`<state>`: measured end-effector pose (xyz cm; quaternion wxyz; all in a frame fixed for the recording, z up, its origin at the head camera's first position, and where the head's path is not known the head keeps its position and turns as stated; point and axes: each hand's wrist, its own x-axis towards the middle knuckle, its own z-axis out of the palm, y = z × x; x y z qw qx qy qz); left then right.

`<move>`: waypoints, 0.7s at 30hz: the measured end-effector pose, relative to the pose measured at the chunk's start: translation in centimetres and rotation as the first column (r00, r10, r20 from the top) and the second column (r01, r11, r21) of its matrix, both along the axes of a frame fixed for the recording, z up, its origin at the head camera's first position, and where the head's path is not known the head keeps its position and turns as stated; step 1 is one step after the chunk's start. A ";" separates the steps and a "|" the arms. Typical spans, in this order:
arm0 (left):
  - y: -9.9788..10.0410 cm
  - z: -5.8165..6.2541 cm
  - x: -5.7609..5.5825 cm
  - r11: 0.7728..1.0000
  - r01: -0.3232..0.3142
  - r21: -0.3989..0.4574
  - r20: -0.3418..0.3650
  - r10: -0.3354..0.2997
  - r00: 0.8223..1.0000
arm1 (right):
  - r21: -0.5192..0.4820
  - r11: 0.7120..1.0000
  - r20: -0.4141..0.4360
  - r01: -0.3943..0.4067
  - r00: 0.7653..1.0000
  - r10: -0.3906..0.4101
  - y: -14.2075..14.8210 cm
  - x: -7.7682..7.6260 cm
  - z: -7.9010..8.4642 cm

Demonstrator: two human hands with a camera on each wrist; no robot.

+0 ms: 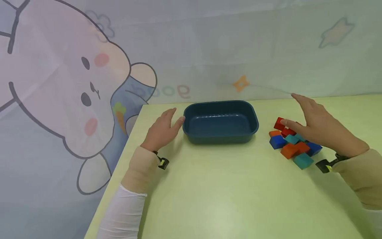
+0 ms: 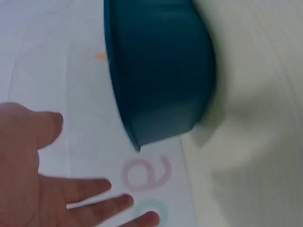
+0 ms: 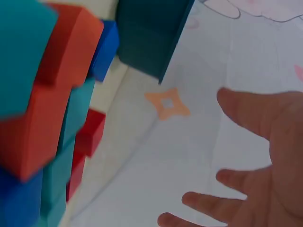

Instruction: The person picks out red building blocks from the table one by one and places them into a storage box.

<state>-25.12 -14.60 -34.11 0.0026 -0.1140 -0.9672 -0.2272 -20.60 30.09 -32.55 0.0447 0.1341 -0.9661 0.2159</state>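
Observation:
A dark teal plastic basin (image 1: 221, 139) stands near the back of the table. My left hand (image 1: 162, 129) hovers at its left end, fingers extended; in the left wrist view the hand (image 2: 52, 179) holds nothing and is apart from the basin (image 2: 161, 71). To the right lies a pile of coloured blocks: a red block (image 1: 279, 123), a blue block (image 1: 277, 142), an orange block (image 1: 289, 151) and a teal block (image 1: 303, 161) among several. Above the pile is my right hand (image 1: 319, 124), its fingers spread; the right wrist view shows the hand (image 3: 255, 161) with nothing in it.
The pale yellow-green table (image 1: 226, 192) reaches back to a cloth backdrop (image 1: 209, 49) printed with a cartoon animal (image 1: 74, 83) on the left. The table's left edge runs beside the left arm. A black strap device (image 1: 163, 163) sits on the left wrist.

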 end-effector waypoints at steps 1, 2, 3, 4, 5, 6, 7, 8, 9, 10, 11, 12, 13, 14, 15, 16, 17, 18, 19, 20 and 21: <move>0.3 -0.4 0.0 1.000 -0.018 0.025 0.017 0.018 1.000 | -0.031 1.000 0.023 0.005 1.000 -0.005 -0.6 -0.1 -0.1; 0.6 -0.7 0.0 0.998 -0.038 0.048 0.038 0.036 0.999 | -0.058 0.998 0.041 0.008 0.999 -0.006 -1.1 -0.2 -0.1; 0.9 -1.0 0.0 0.996 -0.054 0.064 0.050 0.051 0.997 | -0.079 0.997 0.047 0.011 0.999 -0.007 -1.8 -0.4 -0.2; 1.2 -1.4 0.0 0.995 -0.068 0.078 0.060 0.063 0.996 | -0.092 0.996 0.052 0.008 0.999 -0.003 -2.5 -0.5 -0.3; 1.4 -1.6 0.0 0.993 -0.078 0.090 0.069 0.072 0.995 | -0.100 0.995 0.049 0.004 0.999 0.001 -3.1 -0.6 -0.3; 1.7 -1.9 0.0 0.991 -0.086 0.102 0.079 0.078 0.994 | -0.103 0.995 0.044 -0.004 0.999 0.008 -3.8 -0.8 -0.4; 1.9 -2.1 -0.1 0.989 -0.092 0.113 0.086 0.082 0.993 | -0.101 0.995 0.037 -0.015 0.999 0.018 -4.4 -0.9 -0.5; 2.1 -2.3 -0.1 0.988 -0.094 0.118 0.086 0.084 0.993 | -0.099 0.995 0.030 -0.024 0.999 0.027 -5.0 -1.0 -0.7; 2.2 -2.5 -0.1 0.988 -0.097 0.120 0.077 0.088 0.993 | -0.094 0.995 0.022 -0.032 0.999 0.034 -5.6 -1.2 -0.8; 2.4 -2.6 -0.2 0.988 -0.096 0.124 0.067 0.088 0.994 | -0.092 0.995 0.019 -0.039 0.999 0.041 -6.0 -1.3 -1.0; 2.5 -2.7 -0.2 0.988 -0.091 0.128 0.052 0.085 0.995 | -0.092 0.995 0.012 -0.043 0.999 0.044 -6.4 -1.4 -1.2; 2.6 -2.8 -0.3 0.987 -0.083 0.136 0.034 0.079 0.996 | -0.089 0.995 0.006 -0.047 0.999 0.048 -6.7 -1.4 -1.4; 2.7 -2.8 -0.4 0.987 -0.072 0.144 0.015 0.071 0.997 | -0.083 0.995 -0.001 -0.050 0.999 0.050 -6.9 -1.5 -1.6; 2.7 -2.8 -0.5 0.987 -0.060 0.152 -0.004 0.061 0.998 | -0.081 0.995 -0.007 -0.051 0.999 0.050 -7.1 -1.6 -1.8; 2.8 -2.8 -0.6 0.985 -0.045 0.164 -0.021 0.049 0.999 | -0.078 0.996 -0.012 -0.052 0.999 0.051 -7.3 -1.6 -1.9; 2.8 -2.8 -0.7 0.984 -0.030 0.178 -0.030 0.036 0.999 | -0.077 0.996 -0.017 -0.054 0.998 0.053 -7.4 -1.7 -2.0; 2.9 -2.7 -0.7 0.982 -0.018 0.189 -0.036 0.025 0.999 | -0.075 0.996 -0.021 -0.055 0.998 0.054 -7.5 -1.7 -2.1; 2.9 -2.7 -0.7 0.980 -0.010 0.199 -0.036 0.017 0.999 | -0.072 0.996 -0.021 -0.058 0.998 0.056 -7.6 -1.7 -2.2; 3.0 -2.6 -0.7 0.979 -0.006 0.204 -0.030 0.013 0.999 | -0.070 0.996 -0.016 -0.060 0.998 0.059 -7.6 -1.7 -2.3; 3.0 -2.6 -0.7 0.978 -0.001 0.210 -0.022 0.006 1.000 | -0.073 0.996 -0.011 -0.060 0.998 0.059 -7.6 -1.8 -2.4; 3.0 -2.5 -0.6 0.976 0.004 0.216 -0.012 -0.001 1.000 | -0.075 0.995 -0.009 -0.064 0.998 0.064 -7.6 -1.8 -2.5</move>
